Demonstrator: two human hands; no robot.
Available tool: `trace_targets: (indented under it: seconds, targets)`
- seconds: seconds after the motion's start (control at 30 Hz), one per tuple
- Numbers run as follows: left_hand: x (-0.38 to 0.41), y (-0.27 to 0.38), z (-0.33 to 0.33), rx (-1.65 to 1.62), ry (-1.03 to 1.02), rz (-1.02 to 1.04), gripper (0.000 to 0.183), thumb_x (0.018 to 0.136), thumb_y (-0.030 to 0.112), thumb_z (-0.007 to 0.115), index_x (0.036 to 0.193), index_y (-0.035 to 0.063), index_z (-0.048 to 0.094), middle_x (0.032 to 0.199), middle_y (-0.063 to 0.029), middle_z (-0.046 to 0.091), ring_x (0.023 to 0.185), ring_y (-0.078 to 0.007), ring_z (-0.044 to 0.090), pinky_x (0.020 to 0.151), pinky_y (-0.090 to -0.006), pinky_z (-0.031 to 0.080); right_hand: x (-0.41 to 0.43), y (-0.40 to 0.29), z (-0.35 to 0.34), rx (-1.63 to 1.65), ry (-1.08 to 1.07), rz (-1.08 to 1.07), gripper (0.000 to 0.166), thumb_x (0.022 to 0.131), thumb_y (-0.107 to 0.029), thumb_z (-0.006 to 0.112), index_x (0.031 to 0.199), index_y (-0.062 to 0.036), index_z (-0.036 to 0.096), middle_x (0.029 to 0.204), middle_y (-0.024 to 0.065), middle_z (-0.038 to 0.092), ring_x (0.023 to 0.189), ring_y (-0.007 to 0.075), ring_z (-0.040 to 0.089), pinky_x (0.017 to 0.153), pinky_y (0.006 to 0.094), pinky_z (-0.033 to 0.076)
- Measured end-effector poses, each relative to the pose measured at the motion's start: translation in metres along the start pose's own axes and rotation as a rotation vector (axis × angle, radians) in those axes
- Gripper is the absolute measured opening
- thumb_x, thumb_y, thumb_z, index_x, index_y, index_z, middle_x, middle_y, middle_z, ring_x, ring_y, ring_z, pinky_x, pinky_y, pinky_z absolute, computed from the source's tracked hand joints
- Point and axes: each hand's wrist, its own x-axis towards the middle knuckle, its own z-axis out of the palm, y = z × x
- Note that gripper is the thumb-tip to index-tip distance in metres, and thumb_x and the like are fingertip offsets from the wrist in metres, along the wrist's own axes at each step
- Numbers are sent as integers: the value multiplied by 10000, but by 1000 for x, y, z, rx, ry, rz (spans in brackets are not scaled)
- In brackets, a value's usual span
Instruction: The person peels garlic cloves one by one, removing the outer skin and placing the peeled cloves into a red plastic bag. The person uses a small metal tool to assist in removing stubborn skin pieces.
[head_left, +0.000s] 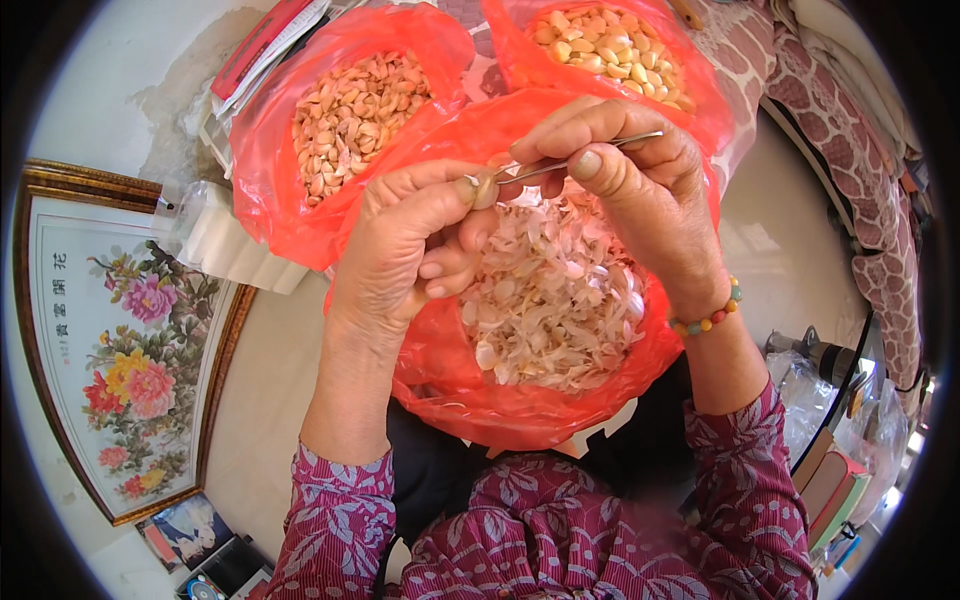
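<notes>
My left hand (420, 232) pinches a garlic clove (485, 190) between thumb and fingertips. In my right hand (622, 165) is a thin metal tool (536, 171), its tip touching the clove; whether it is a small knife or a pick I cannot tell. Below both hands, a red plastic bag (525, 420) lies wide open, filled with loose garlic skins (555, 300). Another red bag (277, 217), at the upper left, holds unpeeled garlic cloves (352, 120). Peeled cloves (615, 49) fill a third red bag (705, 97) at the upper right.
A framed flower picture (135, 337) leans at the left beside a pack of white paper (240, 240). Papers and a red folder (259, 45) lie behind the left bag. Patterned fabric (840, 135) spreads along the upper right. Clear plastic bags (802, 397) and books (832, 487) stand at the lower right.
</notes>
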Motion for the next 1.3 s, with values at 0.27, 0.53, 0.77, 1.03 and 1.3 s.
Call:
trace_targets:
  seconds: [0.27,0.53,0.77,1.03,1.3]
  targets:
    - [0,0,0,13,22,-19,143,883,108,559,904,-16,629,624,-38,561,375,-12,326,322,-172,263,0,3,0,-76,32,8,125,899,-64,577,968,26,632,937,94,669,873,150,640,805,267,519]
    - [3,-3,-2,-26,29,-26,155,872,110,564,916,-27,623,621,-40,567,371,-18,326,323,-176,254,-1,7,-1,-44,24,-57,88,881,-2,581,943,22,639,927,80,671,874,134,632,802,251,517]
    - [6,-7,6,-25,63,-17,148,872,108,558,904,-25,616,623,-37,561,370,-16,328,319,-172,249,-5,2,-1,-77,72,-58,70,880,0,588,929,27,630,903,69,663,869,118,626,789,243,519]
    - [10,-8,5,-59,34,1,206,881,109,530,976,-59,601,623,-29,561,365,-15,316,319,-166,248,-9,-2,-3,-52,-6,-31,58,883,-6,587,920,33,608,878,82,661,844,133,633,773,248,519]
    - [11,-11,2,-168,-109,10,253,932,140,514,1037,-80,585,672,-46,571,376,-13,310,320,-160,262,-6,-8,-6,392,104,284,169,898,-135,584,917,30,613,771,66,630,730,133,622,668,249,509]
